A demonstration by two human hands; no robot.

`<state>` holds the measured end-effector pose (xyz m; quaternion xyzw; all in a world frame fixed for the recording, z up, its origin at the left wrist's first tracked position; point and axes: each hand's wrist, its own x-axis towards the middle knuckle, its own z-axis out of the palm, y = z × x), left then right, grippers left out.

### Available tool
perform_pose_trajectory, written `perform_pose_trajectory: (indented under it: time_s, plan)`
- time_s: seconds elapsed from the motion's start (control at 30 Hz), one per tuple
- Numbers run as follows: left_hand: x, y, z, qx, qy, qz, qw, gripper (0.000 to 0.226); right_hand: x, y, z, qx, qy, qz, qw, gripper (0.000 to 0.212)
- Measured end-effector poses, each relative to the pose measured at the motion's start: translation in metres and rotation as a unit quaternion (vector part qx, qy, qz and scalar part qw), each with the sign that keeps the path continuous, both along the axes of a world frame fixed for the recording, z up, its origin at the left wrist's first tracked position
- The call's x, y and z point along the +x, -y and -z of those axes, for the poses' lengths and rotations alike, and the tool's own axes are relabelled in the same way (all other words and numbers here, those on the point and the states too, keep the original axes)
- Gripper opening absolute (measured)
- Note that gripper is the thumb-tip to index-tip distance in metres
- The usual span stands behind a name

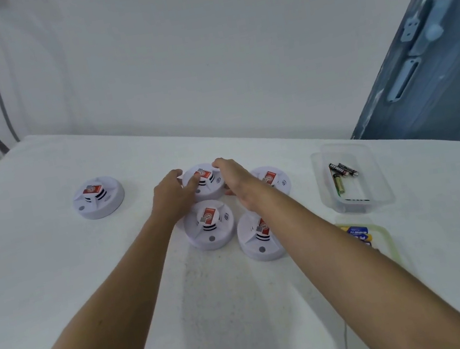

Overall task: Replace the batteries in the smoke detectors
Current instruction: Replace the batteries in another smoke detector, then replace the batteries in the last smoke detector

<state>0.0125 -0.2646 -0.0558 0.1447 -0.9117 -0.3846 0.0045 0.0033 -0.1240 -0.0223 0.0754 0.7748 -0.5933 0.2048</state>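
Left of a clear tub [373, 183] holding loose batteries [343, 170], the left hand [171, 196] and right hand [233, 173] curl their fingers round opposite edges of one smoke detector [209, 184] on the table [54, 266], likely to steady it for twisting open.

Over the white table [42, 284], the left forearm [107, 303] and right forearm [327, 243] were bare along all their visible length (the view's lower edge cut them near the elbows). At the table's middle, the left hand [172, 195] and right hand [231, 174] were bare too, wrists uncovered.
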Motion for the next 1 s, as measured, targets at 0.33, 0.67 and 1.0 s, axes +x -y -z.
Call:
perform_pose_trajectory:
  time_s: [0.33, 0.67, 1.0]
  plan:
    - [0.022, 0.016, -0.003, 0.059, -0.013, 0.034, 0.998, 0.043, 0.011, 0.001, -0.002, 0.01, -0.018, -0.004, 1.0, 0.042]
    - [0.065, 0.076, -0.017, -0.037, -0.1, 0.021, 0.994, 0.01, 0.048, 0.05, -0.014, 0.077, -0.209, -0.097, 0.97, 0.039]
    - [0.043, 0.149, -0.006, -0.128, -0.092, -0.098, 0.983, 0.039, 0.058, 0.144, 0.039, 0.334, -0.239, -0.243, 0.879, 0.064]
